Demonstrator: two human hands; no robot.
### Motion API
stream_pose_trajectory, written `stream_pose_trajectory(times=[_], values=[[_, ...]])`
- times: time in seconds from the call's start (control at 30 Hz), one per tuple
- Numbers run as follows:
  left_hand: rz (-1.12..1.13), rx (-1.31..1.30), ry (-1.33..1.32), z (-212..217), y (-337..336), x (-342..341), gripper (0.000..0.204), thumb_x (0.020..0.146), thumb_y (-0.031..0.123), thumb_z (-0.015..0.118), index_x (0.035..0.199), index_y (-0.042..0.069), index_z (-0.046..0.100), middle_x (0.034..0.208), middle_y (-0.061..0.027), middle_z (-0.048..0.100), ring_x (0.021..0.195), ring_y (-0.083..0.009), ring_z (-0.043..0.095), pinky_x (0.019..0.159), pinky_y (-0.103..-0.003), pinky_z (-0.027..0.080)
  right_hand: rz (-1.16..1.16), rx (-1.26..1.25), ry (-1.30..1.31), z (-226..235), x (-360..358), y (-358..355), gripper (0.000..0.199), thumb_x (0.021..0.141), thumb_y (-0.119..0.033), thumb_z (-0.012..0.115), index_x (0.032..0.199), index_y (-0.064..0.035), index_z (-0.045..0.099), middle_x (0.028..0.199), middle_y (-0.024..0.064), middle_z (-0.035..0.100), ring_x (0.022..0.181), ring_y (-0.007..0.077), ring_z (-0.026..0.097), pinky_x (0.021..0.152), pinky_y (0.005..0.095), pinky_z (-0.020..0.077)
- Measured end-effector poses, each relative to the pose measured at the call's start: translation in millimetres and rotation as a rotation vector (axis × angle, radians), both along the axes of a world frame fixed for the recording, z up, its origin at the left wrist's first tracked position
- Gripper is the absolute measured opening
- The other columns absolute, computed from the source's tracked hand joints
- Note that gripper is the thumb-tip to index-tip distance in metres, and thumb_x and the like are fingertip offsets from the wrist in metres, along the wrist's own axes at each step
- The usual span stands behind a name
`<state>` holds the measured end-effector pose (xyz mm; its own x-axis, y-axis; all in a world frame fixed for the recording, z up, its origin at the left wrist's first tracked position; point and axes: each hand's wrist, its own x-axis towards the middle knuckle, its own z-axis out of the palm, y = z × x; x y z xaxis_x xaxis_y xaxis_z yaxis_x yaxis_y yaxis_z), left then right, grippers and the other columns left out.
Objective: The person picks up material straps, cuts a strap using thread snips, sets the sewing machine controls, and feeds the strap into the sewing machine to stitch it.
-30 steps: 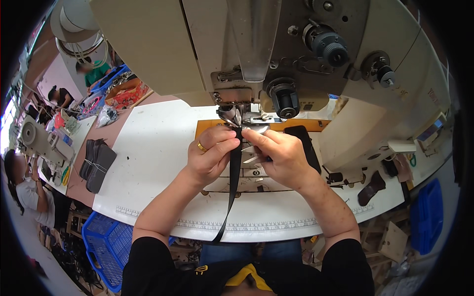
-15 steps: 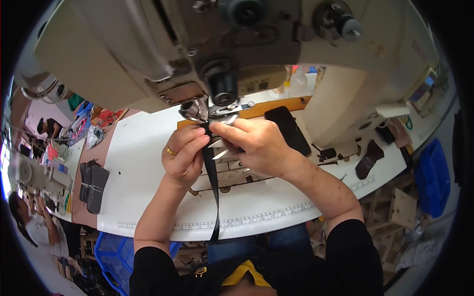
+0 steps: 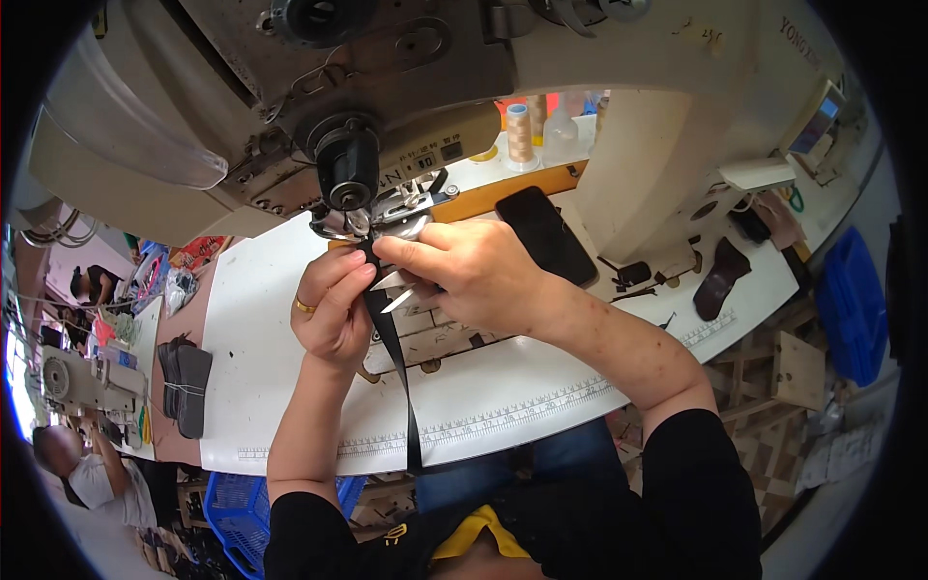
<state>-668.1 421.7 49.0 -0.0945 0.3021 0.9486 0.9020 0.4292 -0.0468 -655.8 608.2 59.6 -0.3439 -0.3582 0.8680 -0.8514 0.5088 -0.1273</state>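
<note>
The left hand (image 3: 333, 309), a gold ring on one finger, curls its fingertips closed on a long black woven strap (image 3: 396, 372) that hangs down past the wrist. Just beside it, the right hand (image 3: 464, 271) pinches small silver thread snips (image 3: 398, 295) against the strap, under the grey sewing machine's presser foot (image 3: 387, 217).

A dark phone screen (image 3: 546, 235) is lying face up on the white table, just to the right of your right hand (image 3: 474, 275); a small dark label plate (image 3: 437, 155) is sitting on the machine head above your fingers; a tilted control-panel screen (image 3: 817, 118) is standing at the far right.
</note>
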Motion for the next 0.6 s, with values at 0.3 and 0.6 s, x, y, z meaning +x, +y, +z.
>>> stream_pose_trajectory(times=[0.3,0.6], values=[[0.009,0.006,0.009,-0.5,-4.5,-2.0,0.025,0.067,-0.014,0.059,0.087,0.001,0.064,0.091,-0.0118,0.061,0.082,-0.0267,0.062,0.073,-0.033,0.052,0.026,0.031,-0.001,2.2,-2.3,-3.0,0.045,0.063,-0.003,0.068,0.106,-0.0120,0.059,0.065,0.0015,0.053,0.054,0.0180,0.056,0.048,0.0291,0.0452],[-0.066,0.035,-0.017,-2.4,-1.5,-2.0,0.027,0.066,-0.014,0.061,0.087,0.003,0.064,0.089,-0.0097,0.061,0.078,-0.0248,0.062,0.068,-0.030,0.053,0.055,0.029,-0.063,16.8,13.5,22.4,0.040,0.066,0.002,0.065,0.105,-0.0063,0.059,0.067,0.0024,0.054,0.055,0.0145,0.054,0.051,0.0252,0.0439]])
